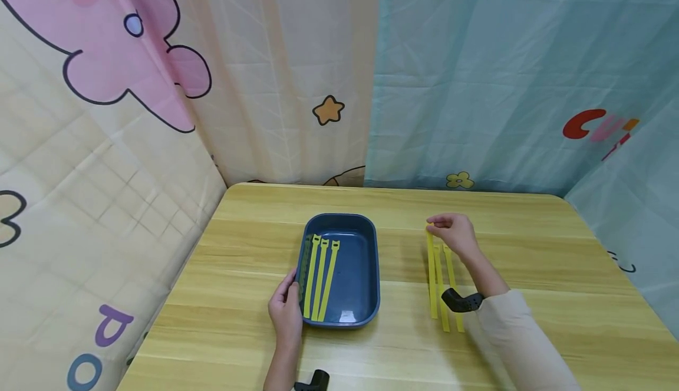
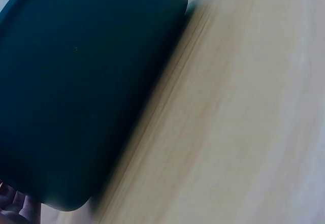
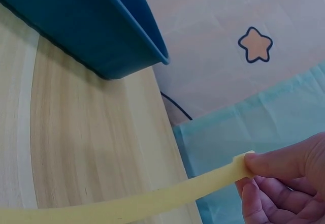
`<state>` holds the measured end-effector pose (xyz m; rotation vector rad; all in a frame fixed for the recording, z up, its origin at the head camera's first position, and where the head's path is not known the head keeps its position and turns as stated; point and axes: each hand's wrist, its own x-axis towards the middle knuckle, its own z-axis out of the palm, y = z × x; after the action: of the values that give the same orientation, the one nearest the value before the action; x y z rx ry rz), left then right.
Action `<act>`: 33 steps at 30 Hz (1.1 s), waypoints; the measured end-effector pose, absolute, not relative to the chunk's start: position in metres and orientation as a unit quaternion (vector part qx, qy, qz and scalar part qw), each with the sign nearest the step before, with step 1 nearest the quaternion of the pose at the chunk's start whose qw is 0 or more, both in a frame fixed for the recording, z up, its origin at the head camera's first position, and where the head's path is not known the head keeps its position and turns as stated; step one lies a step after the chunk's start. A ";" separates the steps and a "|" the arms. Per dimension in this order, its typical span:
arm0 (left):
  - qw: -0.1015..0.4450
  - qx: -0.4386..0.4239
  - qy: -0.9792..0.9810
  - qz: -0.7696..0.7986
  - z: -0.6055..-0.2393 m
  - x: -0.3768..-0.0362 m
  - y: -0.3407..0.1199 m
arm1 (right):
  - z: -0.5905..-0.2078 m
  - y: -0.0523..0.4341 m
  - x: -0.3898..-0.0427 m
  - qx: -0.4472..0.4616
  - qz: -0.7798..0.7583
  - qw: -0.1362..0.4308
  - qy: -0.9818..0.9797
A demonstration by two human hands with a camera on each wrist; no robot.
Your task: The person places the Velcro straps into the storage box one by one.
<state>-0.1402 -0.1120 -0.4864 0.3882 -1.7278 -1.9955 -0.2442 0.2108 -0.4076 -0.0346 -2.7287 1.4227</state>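
Note:
My left hand (image 1: 286, 311) grips the left rim of a dark blue tray (image 1: 366, 273); fingertips (image 2: 18, 203) show at its lower corner in the left wrist view. Three yellow slotted-head cable ties (image 1: 316, 279) lie side by side lengthwise in the tray's left half. To the tray's right, my right hand (image 1: 455, 235) pinches the head end of another yellow cable tie (image 3: 152, 201) between thumb and fingers. That tie's strip hangs toward the near side. Two more yellow cable ties (image 1: 451, 273) lie on the table just beside it, partly behind the right wrist.
The wooden table (image 1: 233, 249) carries the tray near its middle. Printed curtains (image 1: 297, 114) stand close behind its far edge and along both sides. Each wrist wears a black camera mount (image 1: 461, 301). A dark green band (image 1: 305, 267) runs along the tray's left inner wall.

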 end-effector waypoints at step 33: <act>0.223 0.160 -0.637 -0.720 -0.484 -0.139 -0.112 | -0.372 0.206 -0.214 0.014 0.487 0.067 -0.871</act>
<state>-0.1394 -0.1119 -0.4842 0.4415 -1.7592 -1.9898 -0.2144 0.2060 -0.3717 0.0416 -2.6241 1.4688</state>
